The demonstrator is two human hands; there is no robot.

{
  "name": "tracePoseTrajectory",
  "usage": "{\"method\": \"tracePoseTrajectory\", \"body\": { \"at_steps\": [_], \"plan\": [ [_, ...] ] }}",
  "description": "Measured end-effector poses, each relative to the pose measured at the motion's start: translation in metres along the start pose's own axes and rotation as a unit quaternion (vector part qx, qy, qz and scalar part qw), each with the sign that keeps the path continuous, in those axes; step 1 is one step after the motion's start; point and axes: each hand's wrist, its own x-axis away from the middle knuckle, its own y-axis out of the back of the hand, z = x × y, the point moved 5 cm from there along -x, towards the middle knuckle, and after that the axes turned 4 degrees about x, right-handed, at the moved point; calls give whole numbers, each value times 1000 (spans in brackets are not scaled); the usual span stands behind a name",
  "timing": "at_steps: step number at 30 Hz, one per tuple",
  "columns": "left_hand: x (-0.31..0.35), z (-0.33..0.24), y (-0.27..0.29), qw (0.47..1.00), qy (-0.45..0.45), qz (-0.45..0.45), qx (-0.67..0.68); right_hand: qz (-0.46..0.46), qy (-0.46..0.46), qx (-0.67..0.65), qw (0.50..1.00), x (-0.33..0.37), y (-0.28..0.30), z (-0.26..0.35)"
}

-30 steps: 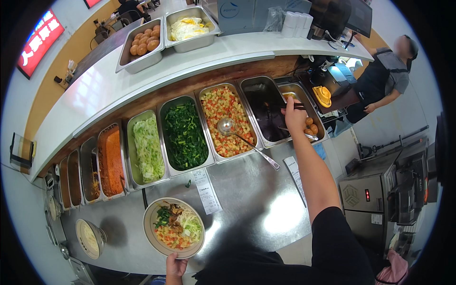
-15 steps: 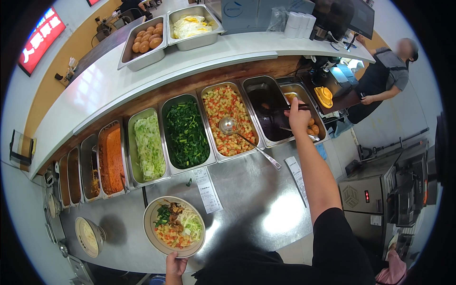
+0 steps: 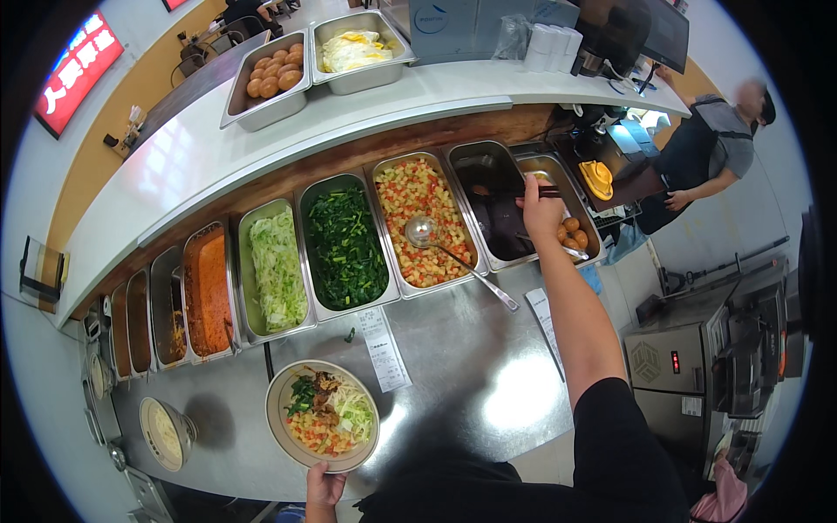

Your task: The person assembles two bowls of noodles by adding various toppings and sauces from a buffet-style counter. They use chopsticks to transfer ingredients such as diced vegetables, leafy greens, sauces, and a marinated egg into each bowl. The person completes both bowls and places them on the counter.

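Note:
At the lower middle, my left hand (image 3: 324, 485) grips the near rim of a bowl (image 3: 277, 417) by thumb and fingers. Greens, shredded cabbage, diced vegetables and brown minced topping fill that bowl. My right hand (image 3: 542, 214) is closed around dark chopsticks (image 3: 548, 191), reaching over a pan of dark broth (image 3: 501, 213). Their tips point left over the liquid, and I cannot make out anything held between them. Beside that hand, brown eggs (image 3: 571, 234) lie in the pan on the right. A ladle (image 3: 453, 254) rests in the pan of diced vegetables (image 3: 421, 187).
Pans of greens (image 3: 349, 253), shredded cabbage (image 3: 276, 266) and orange sauce (image 3: 207, 288) run leftward. A noodle bowl (image 3: 166, 434) stands on the steel counter. Paper receipts (image 3: 382, 349) lie near the pans. On the ledge sit trays of eggs (image 3: 277, 73) and fried eggs (image 3: 353, 50). A co-worker (image 3: 702, 152) stands right.
My right hand has shifted slightly left and nearer with the chopsticks, uncovering more of the eggs beside it. My left hand stays on the bowl. The co-worker has shifted a little.

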Motion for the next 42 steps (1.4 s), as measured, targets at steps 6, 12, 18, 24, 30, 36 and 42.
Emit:
{"method": "tracePoseTrajectory", "body": {
  "at_steps": [6,12,18,24,30,36,42],
  "plan": [
    [-1,0,1,1000,4,-5,8,5,-13,-30,999,1,-1,-3],
    [-1,-1,-5,1000,0,-6,8,-16,-69,-123,990,-2,4,-18],
    [-3,1,0,1000,8,-2,13,-27,-117,-186,975,5,22,-21],
    [-3,0,-5,1000,-22,17,12,-35,-109,-241,964,15,50,5],
    [-12,-9,8,1000,-3,15,-8,62,-108,-309,943,82,71,65],
    [-12,-17,-4,999,0,35,-28,250,-218,-266,905,236,36,109],
    [-9,-21,-23,998,18,55,-31,413,231,-145,869,340,28,166]
  ]
}}
